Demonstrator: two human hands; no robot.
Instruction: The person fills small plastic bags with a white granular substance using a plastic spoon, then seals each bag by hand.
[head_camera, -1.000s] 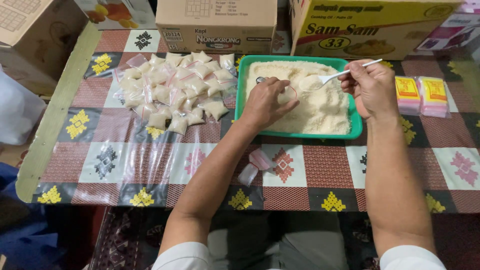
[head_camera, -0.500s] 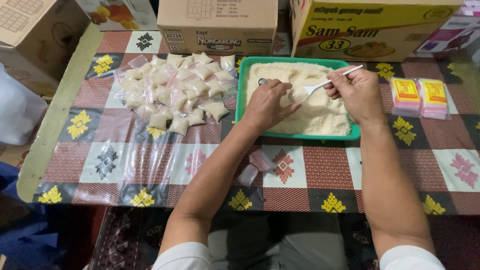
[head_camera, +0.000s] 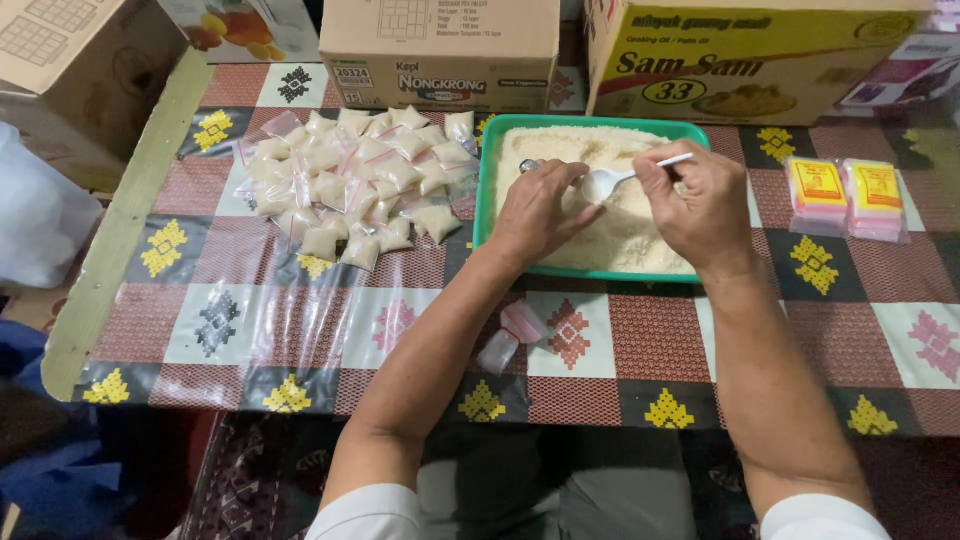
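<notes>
My left hand (head_camera: 540, 205) curls over the green tray (head_camera: 487, 190), and whatever its fingers pinch is hidden; I only catch a small shiny bit at the fingertips. My right hand (head_camera: 700, 205) covers most of the white spoon (head_camera: 615, 180) handle. I cannot tell what fills the spoon's bowl. The cardboard boxes (head_camera: 440, 40) along the far side are cut off by the top edge. The small packets (head_camera: 350, 185) in the pile overlap, so I cannot count them.
</notes>
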